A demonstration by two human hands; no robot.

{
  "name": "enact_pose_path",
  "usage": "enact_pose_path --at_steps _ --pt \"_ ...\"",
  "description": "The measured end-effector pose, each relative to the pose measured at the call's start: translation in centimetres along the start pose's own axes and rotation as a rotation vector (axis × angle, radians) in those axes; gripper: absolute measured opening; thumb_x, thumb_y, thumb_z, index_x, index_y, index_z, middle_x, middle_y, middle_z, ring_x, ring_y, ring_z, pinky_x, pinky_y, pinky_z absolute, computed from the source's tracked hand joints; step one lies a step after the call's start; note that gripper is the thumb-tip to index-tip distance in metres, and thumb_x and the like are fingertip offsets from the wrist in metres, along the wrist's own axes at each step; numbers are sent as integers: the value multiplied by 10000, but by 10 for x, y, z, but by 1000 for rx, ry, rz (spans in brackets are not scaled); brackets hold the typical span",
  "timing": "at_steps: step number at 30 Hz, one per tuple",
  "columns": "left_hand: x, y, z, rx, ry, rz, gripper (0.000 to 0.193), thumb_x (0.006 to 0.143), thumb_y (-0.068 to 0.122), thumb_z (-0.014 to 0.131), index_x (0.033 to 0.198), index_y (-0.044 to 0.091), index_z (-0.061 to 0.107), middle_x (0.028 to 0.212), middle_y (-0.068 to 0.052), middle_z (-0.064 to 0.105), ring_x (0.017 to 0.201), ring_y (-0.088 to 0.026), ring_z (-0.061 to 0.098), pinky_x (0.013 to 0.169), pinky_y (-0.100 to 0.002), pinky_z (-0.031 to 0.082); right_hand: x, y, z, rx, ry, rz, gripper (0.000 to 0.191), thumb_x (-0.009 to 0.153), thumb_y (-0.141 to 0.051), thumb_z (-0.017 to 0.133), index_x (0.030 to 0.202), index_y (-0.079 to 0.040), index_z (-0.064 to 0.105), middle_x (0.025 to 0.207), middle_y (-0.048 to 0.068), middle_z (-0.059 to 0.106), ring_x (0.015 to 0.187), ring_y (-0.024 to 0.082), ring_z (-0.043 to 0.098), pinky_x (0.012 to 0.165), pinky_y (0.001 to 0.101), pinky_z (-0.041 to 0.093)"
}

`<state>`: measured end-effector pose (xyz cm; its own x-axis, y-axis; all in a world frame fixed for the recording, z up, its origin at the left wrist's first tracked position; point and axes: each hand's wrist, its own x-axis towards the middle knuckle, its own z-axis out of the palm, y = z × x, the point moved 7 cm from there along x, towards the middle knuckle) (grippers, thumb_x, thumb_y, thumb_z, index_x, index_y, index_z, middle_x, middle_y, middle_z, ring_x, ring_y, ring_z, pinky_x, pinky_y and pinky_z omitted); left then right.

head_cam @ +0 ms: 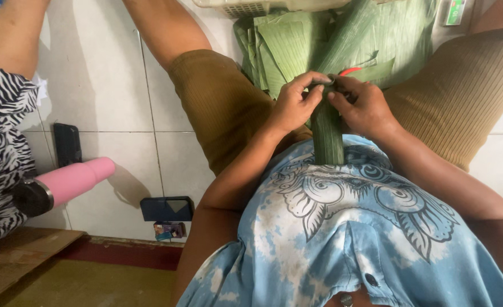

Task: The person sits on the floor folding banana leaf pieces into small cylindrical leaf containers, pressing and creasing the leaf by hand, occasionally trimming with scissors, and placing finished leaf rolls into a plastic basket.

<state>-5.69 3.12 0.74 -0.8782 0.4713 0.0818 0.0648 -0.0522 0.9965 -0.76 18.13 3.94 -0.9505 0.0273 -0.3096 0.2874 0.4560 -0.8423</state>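
My left hand (296,102) and my right hand (363,105) meet over my lap, both pinching the top end of a rolled green leaf packet (326,133) that stands upright between them and reaches down to my blue patterned shirt. Behind the hands lies a pile of flat green leaves (297,40) on the floor between my knees. A small red thing (351,71) shows just above my right hand; what it is cannot be made out.
White floor tiles (103,85) spread to the left. A pink bottle with a black cap (64,185) lies there, next to a black phone (67,144) and a dark blue wallet-like case (167,208). Another person in zebra-print cloth (1,142) sits at left. A pale basket (251,7) is at the top.
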Motion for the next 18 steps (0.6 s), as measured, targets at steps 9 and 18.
enact_pose_path --at_steps 9,18 --pt "2 -65 -1 -736 -139 -373 136 1027 82 650 1162 60 654 1057 -29 674 968 -149 647 836 -335 570 8 -4 -14 62 121 -78 230 1025 -179 721 1163 5 731 1122 78 698 853 119 678 684 286 572" --pt "-13 -111 19 -900 -217 -600 212 1025 226 673 1185 87 660 1026 -21 678 935 -166 672 810 -367 594 6 21 -13 148 -8 162 222 982 -172 732 1172 -61 755 907 36 731 760 90 632 677 253 537"
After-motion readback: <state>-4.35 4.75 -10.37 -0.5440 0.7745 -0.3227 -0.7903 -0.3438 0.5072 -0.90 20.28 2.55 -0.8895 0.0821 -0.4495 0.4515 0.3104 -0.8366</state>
